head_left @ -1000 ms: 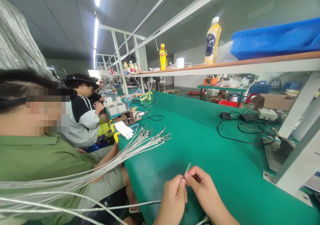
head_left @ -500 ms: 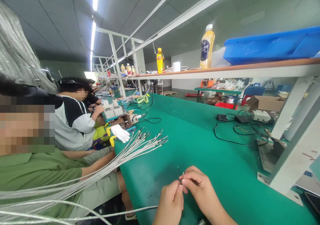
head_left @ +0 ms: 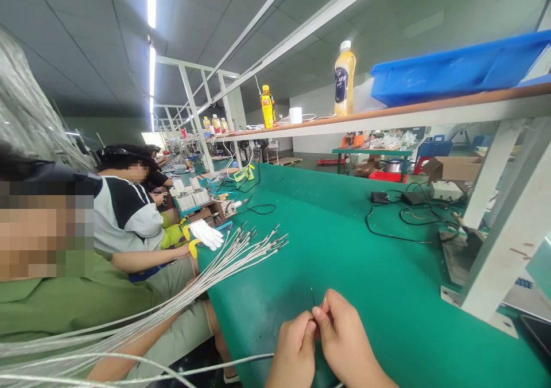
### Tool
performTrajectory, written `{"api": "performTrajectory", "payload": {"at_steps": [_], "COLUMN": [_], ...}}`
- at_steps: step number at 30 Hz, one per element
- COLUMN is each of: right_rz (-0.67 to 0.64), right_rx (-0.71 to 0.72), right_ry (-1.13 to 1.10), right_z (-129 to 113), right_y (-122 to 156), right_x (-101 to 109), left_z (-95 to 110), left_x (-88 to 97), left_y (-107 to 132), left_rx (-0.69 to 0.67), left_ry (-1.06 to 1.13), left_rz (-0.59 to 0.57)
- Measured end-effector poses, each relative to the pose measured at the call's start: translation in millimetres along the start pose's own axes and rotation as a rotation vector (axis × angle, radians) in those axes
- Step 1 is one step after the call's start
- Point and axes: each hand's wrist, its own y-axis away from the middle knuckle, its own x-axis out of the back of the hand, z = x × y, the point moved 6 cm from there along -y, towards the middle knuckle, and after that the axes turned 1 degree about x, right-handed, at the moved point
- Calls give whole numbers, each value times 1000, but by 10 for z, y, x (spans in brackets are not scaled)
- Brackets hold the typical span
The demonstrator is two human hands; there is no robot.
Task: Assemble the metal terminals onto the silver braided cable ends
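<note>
My left hand (head_left: 295, 348) is closed in a pinch on the end of a white cable (head_left: 232, 363), which runs in from the lower left over the table edge. Against it, my right hand (head_left: 346, 339) pinches the cable's thin wires between thumb and forefinger. One dark wire (head_left: 313, 297) with a pale tip sticks up above the fingertips. The rest of the cable end is hidden by my fingers. Beyond my hands, to the left, a bundle of white cables (head_left: 232, 262) lies across the table edge with its stripped dark ends on the green tabletop (head_left: 365, 279).
A co-worker in a green shirt (head_left: 86, 307) sits close on the left, with others further along. White gloves (head_left: 206, 235) lie by the bundle. Black adapters and cords (head_left: 411, 197) and a white metal post (head_left: 503, 233) stand right, under a shelf with bottles and a blue bin (head_left: 456, 72).
My right fingers have shifted slightly and folded closer against my left fingers. The nearby co-worker's arms have moved, one hand now near the gloves. The view has turned slightly.
</note>
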Motion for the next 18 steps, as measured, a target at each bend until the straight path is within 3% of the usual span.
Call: {"api": "performTrajectory", "payload": {"at_steps": [4, 6, 11, 15, 18], "right_rz": [-59, -80, -38, 67, 54], "right_rx": [-356, -456, -456, -216, -304], "right_ry": [-467, -557, -547, -363, -375], "right_z": [136, 182, 219, 87, 139], "right_y": [-43, -45, -43, -96, -125], "right_x": [-62, -83, 7, 195, 205], "left_z": [-29, -31, -58, -99, -92], "left_x": [-1, -19, -54, -78, -82], "left_y": [15, 15, 7, 10, 14], "left_rx": [52, 57, 64, 70, 69], "left_ry": [-46, -65, -100, -143, -150], "left_rz": [-14, -37, -56, -74, -80]}}
